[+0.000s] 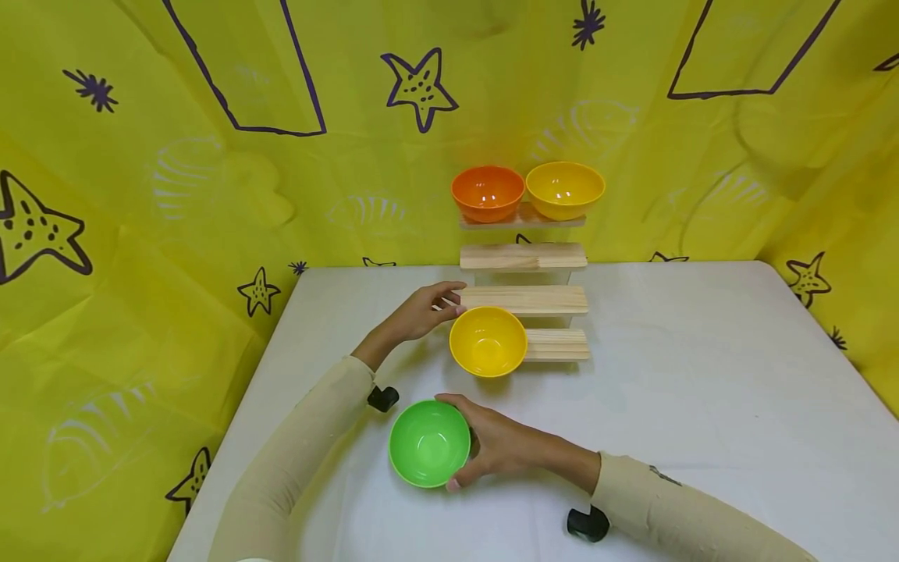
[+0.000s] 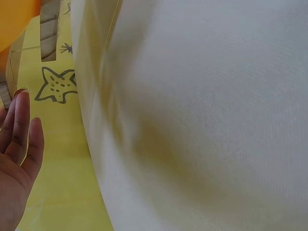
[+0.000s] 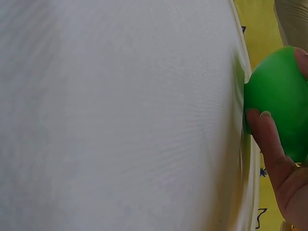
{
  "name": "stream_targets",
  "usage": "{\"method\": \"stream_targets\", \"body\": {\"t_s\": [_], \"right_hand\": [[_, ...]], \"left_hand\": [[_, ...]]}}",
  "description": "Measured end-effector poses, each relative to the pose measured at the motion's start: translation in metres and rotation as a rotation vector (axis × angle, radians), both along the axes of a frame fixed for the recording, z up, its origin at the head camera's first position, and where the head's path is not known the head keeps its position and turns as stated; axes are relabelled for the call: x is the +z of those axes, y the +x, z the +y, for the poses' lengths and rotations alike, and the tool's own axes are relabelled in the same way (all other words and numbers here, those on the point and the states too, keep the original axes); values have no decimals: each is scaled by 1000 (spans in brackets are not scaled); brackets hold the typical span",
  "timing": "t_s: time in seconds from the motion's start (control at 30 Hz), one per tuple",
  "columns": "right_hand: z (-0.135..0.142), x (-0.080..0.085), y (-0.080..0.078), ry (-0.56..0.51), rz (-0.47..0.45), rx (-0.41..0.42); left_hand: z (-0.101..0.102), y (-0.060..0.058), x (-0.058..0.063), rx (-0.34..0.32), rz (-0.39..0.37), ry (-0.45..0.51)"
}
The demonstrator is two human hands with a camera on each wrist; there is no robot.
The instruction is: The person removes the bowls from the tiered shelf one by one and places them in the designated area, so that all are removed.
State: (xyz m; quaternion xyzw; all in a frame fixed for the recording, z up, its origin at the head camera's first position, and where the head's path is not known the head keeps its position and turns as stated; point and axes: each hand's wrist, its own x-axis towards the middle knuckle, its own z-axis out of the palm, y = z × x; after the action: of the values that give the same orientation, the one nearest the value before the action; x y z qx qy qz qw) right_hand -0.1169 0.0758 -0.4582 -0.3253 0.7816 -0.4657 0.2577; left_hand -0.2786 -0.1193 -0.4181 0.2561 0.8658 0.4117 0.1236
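Observation:
My right hand (image 1: 502,441) grips a green bowl (image 1: 430,443) from its right side, thumb near the front rim and fingers at the back. In the right wrist view the green bowl (image 3: 276,98) shows its outer wall, with fingers spread along it close over the table. Farther back, a yellow bowl (image 1: 488,342) overlaps the left end of the lowest step of a wooden stepped rack (image 1: 555,345). At that bowl's upper-left rim is my left hand (image 1: 421,311), its thumb tip right by the rim. The left wrist view shows this hand (image 2: 17,149) with loosely extended fingers.
An orange bowl (image 1: 488,193) and a second yellow bowl (image 1: 565,190) sit side by side on the rack's top step. The white table (image 1: 702,390) is bordered by a yellow patterned cloth (image 1: 351,172) behind and at the sides.

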Motion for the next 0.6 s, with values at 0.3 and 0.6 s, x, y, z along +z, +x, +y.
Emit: {"method": "stream_targets", "body": {"t_s": [0.3,0.6], "right_hand": [[3,1,-1,-1,-26,0],[13,1,-1,-26,-91,26]], "left_hand": [[0,0,-1,5,0,0],[1,0,-1,9,-7,-1]]}}
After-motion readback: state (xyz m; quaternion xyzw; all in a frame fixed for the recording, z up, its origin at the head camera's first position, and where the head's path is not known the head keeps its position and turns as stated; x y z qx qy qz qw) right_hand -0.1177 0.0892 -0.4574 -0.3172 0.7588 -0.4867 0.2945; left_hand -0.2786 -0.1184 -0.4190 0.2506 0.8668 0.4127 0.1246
